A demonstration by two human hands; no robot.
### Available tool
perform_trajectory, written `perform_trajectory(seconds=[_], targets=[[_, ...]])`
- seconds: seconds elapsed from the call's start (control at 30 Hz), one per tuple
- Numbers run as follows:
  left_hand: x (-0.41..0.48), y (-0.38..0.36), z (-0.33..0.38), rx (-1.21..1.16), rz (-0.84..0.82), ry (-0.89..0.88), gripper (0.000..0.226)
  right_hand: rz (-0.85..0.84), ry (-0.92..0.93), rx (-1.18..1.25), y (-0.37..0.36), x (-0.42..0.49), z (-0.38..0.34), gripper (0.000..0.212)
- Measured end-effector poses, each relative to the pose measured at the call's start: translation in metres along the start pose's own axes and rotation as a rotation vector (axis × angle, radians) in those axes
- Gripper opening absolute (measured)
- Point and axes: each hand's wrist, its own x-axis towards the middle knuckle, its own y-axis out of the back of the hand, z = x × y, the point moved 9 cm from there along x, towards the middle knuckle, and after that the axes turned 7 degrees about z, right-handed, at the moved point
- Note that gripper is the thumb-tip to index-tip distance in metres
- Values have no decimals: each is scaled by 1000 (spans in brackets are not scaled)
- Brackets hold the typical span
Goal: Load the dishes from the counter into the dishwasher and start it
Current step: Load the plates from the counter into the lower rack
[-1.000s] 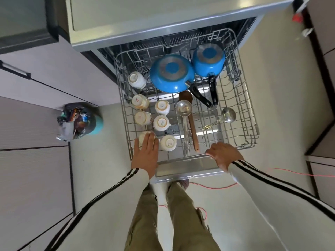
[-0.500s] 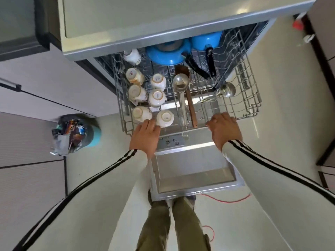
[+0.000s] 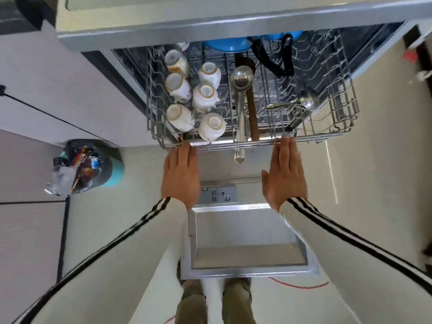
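The wire dishwasher rack is partly slid under the counter. It holds several upturned white cups, a steel ladle, a wooden spoon, a small spoon and blue pans half hidden at the back. My left hand and my right hand lie flat with straight fingers, their fingertips pressing on the rack's front rail. The open dishwasher door lies level below my hands.
A teal bin stuffed with wrappers stands on the floor to the left. Grey cabinet fronts line the left side. A red cable runs across the floor by my feet. The counter edge overhangs the rack.
The rack has slid back into the dishwasher, so the blue pans are now mostly under the counter. Both hands followed it forward and have flattened out, and more of the door is uncovered.
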Motion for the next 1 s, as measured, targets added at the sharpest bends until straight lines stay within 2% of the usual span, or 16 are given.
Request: perform_trajectory(seconds=[0.07,0.17,0.27,0.47,0.57,0.73,1.0], targets=[[-8,-12,4,44,-47,-15,69,47,-19,25,5,7,0,84],[-3,-33,1,54,-138,1,80,50,55,50,5,24,-4,84],[23,-41,-5,52,-165,35,90,56,64,48,12,55,0,86],[120,-34,-29,34,-237,140,95,24,72,-4,33,148,-6,83],[136,-45,-34,75,-290,119,98,21,52,-19,28,162,-12,86],[129,-49,-36,97,-269,58,98,65,54,-44,20,159,-13,90],[127,-46,-35,70,-204,95,100,102,109,-73,21,153,-13,88]])
